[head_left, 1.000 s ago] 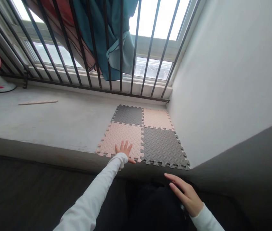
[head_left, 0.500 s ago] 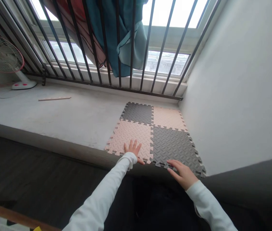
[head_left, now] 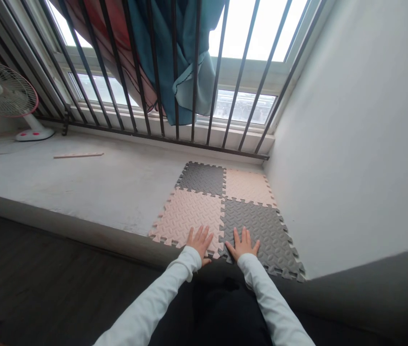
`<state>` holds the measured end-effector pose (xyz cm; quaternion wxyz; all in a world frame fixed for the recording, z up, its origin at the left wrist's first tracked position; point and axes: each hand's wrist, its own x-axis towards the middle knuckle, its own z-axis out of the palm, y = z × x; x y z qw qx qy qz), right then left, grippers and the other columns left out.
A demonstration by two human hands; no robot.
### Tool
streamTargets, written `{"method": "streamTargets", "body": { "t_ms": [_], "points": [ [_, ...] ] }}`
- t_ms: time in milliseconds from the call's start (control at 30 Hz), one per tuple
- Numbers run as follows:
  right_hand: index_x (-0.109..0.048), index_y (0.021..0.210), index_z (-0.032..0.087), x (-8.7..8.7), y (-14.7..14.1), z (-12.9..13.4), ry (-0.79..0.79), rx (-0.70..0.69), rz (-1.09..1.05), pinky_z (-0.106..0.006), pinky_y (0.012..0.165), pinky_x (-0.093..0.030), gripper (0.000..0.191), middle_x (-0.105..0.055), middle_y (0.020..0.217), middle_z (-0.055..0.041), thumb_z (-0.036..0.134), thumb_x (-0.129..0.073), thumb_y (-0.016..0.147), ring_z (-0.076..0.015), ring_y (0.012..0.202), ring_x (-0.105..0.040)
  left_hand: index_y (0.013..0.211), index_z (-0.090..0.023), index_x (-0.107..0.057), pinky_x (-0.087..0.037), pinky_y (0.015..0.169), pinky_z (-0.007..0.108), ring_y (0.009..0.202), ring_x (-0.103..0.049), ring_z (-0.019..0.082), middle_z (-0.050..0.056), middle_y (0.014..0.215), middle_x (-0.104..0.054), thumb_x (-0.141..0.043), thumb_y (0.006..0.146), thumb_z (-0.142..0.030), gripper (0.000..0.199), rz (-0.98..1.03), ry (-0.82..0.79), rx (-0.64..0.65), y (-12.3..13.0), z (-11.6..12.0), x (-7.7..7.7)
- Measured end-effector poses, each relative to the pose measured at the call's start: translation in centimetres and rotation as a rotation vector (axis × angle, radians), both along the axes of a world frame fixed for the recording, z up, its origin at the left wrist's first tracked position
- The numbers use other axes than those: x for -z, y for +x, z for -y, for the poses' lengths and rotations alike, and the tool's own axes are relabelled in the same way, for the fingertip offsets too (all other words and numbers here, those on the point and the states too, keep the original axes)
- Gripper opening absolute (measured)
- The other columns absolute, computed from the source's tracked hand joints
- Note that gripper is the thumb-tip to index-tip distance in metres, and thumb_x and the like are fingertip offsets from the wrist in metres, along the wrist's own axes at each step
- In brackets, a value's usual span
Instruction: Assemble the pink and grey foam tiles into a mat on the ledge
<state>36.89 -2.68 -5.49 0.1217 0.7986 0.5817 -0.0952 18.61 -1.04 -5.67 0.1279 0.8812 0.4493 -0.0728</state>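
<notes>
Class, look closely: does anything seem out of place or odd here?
Slightly: a thin stick lies by itself on the ledge, looking stray, and the teal curtain hangs bunched rather than straight. The front pink tile and front grey tile show no obvious damage.

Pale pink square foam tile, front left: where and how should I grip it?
Probably pinch the front pale pink square foam tile at its front-left corner, coming from the front left. Its front and left toothed edges are free, while its back and right edges interlock with dark grey square foam tiles. The left hand covers its front-right part.
</notes>
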Motion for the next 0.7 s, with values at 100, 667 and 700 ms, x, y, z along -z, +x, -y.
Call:
{"method": "streamTargets", "body": {
  "t_ms": [100, 667, 700],
  "points": [
    [-0.005, 0.132, 0.033, 0.8, -0.2, -0.4, 0.007, -0.033, 0.001, -0.062, 0.092, -0.001, 0.058, 0.004, 0.142, -0.0014, 0.057, -0.013, 0.080, -0.0178, 0.128, 0.004, 0.134, -0.020, -0.007, 0.000, 0.100, 0.054, 0.128, 0.004, 0.027, 0.006, 0.143, 0.000, -0.044, 0.069, -0.049, 0.080, 0.011, 0.003, 0.008, 1.0, 0.4, 0.1],
    [-0.020, 0.132, 0.017, -0.3, 2.4, 2.4, 0.145, 0.000, -0.069, -0.042, 0.098, -0.021, 0.063, -0.018, 0.140, -0.0067, 0.050, -0.025, 0.079, -0.0190, 0.126, -0.017, 0.134, -0.022, -0.008, -0.005, 0.098, 0.056, 0.128, -0.001, 0.030, 0.011, 0.142, -0.001, -0.042, 0.061, -0.067, 0.093, -0.109, -0.149, -0.214, -2.0, -1.8, -1.9],
    [-0.021, 0.132, 0.017, -0.2, 2.7, 2.9, 0.154, 0.010, -0.038, -0.042, 0.097, -0.022, 0.063, -0.017, 0.140, -0.0073, 0.051, -0.026, 0.079, -0.0205, 0.126, -0.016, 0.134, -0.021, -0.008, -0.004, 0.098, 0.057, 0.128, 0.001, 0.031, 0.012, 0.142, 0.001, -0.046, 0.057, -0.068, 0.097, -0.127, -0.142, -0.214, -2.7, -1.7, -1.6]
  ]
}}
